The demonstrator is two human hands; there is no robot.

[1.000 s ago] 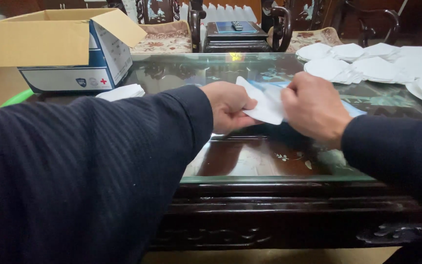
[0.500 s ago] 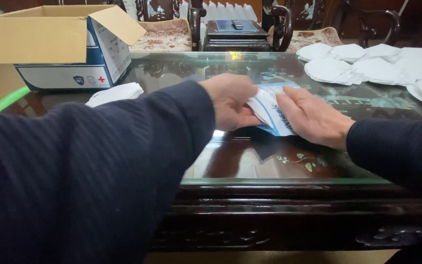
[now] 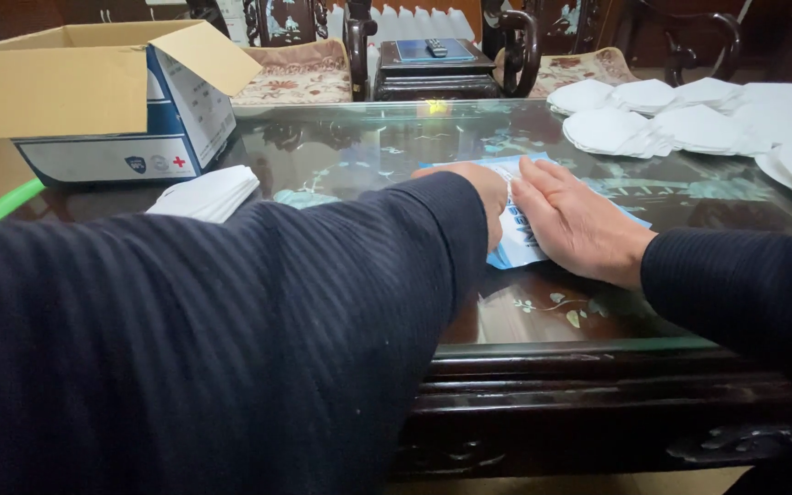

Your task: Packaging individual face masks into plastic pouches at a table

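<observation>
Here both hands, left hand (image 3: 478, 188) and right hand (image 3: 575, 220), press fingers-flat on the blue-and-white packet (image 3: 520, 240), apparently smoothing it; gripping an edge seems next.

packet (image 3: 517, 240) mostly hidden under hands

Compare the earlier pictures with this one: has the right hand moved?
Yes. The right hand has come down from above the glass tabletop and now lies flat on the blue and white packet.
</observation>
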